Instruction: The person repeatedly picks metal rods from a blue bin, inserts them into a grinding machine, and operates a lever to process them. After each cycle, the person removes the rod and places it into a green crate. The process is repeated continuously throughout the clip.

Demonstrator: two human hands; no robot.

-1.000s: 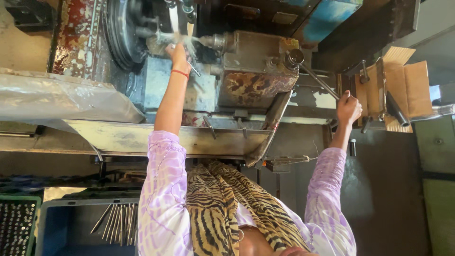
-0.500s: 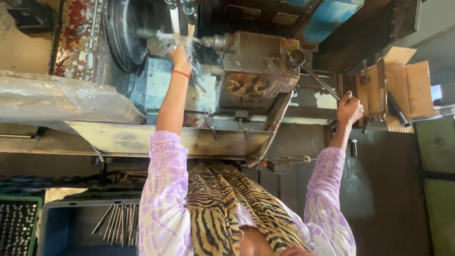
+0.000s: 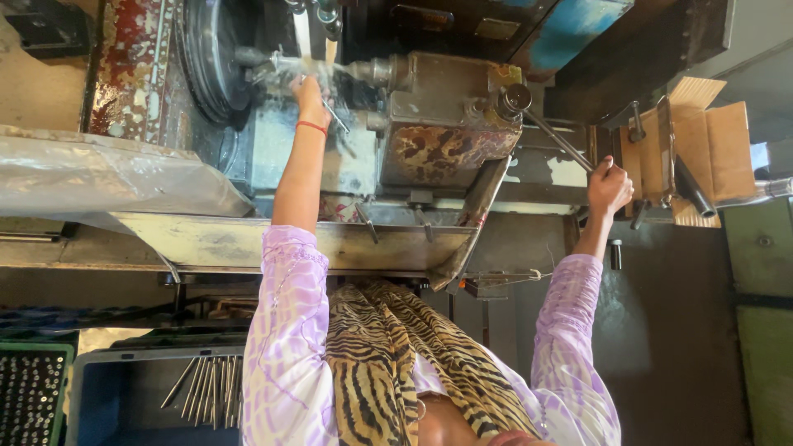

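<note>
Right hand [image 3: 610, 187] has slid down, fingers still gripping the lever [image 3: 555, 136]; left hand [image 3: 310, 89] fingers hidden by spray.

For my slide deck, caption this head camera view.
Left hand at the wet lathe chuck; right hand grips the long lever handle.

Cardboard box [image 3: 709, 149]: brown, flaps open, right edge of frame, upper half.
Labels, signs, screens: none in view.

lilac patterned sleeves [image 3: 285, 355], tiger-striped scarf [image 3: 388, 363], red bracelet [image 3: 311, 126]
</note>
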